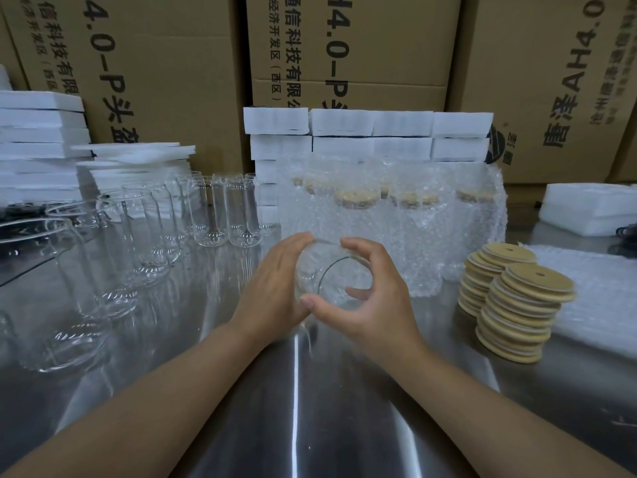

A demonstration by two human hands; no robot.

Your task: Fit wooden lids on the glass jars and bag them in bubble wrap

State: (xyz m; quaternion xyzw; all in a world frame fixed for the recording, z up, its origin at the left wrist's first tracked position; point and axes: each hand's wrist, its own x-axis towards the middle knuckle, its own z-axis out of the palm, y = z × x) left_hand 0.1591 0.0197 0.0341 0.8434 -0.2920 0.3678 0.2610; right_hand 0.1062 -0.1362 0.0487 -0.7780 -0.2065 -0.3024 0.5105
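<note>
A: Gripping the glass jar [334,281] from both sides: left hand [275,284] curled round its left wall, right hand [372,298] wrapped round the right, thumb low, fingers over the top.

B: Placed where?

A: Held clear of the steel table [296,408], centre, tipped with one round end toward the camera, just in front of the bubble-wrapped jars [396,219]. No lid visible on it. Mouth or base facing: cannot tell through clear glass.

B: Best way on from here?

A: Probably: turn mouth upward, hold firm in the left hand alone, then free the right for the wooden lids [524,305] stacked to the right. Take one disc only off the top. Lay flat on the rim, press evenly, no tilting.

B: Risks?

A: Slippery glass, hard metal below. Stay low over the table. Mind the bare jars [144,232] crowded at the left when swinging an elbow.
</note>
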